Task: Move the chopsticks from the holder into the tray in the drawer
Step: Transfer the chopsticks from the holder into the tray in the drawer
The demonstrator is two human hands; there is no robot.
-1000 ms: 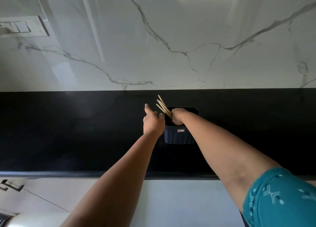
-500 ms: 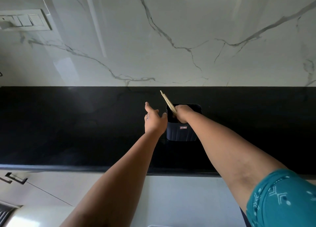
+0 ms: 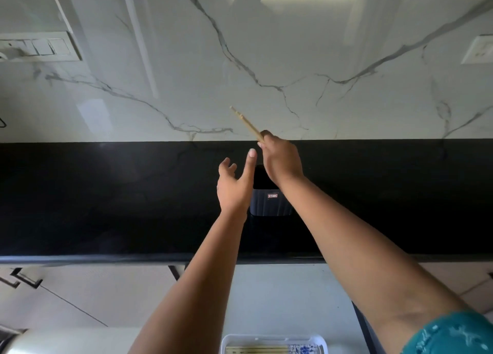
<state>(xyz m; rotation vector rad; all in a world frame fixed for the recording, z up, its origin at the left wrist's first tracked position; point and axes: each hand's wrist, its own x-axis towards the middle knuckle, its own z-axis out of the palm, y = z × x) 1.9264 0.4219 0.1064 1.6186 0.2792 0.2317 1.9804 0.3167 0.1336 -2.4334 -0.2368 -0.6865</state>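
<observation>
A dark ribbed holder (image 3: 270, 203) stands on the black counter (image 3: 106, 199), partly hidden by my forearms. My right hand (image 3: 281, 157) grips a bundle of pale wooden chopsticks (image 3: 246, 124) above the holder, their ends slanting up and to the left against the wall. Just left of the holder, my left hand (image 3: 234, 185) hovers with its fingers spread and holds nothing. At the bottom edge, a white tray (image 3: 274, 344) in the open drawer holds several chopsticks, some with blue-patterned ends.
A white marble wall (image 3: 266, 60) rises behind the counter, with a switch plate (image 3: 40, 48) at the left and a socket (image 3: 478, 49) at the right. Light cabinet fronts with dark handles (image 3: 24, 279) lie below the counter's edge (image 3: 106, 259).
My right hand has lifted the chopsticks up out of the holder. My left hand has opened wider beside it. The view has tipped down, bringing the drawer tray into sight.
</observation>
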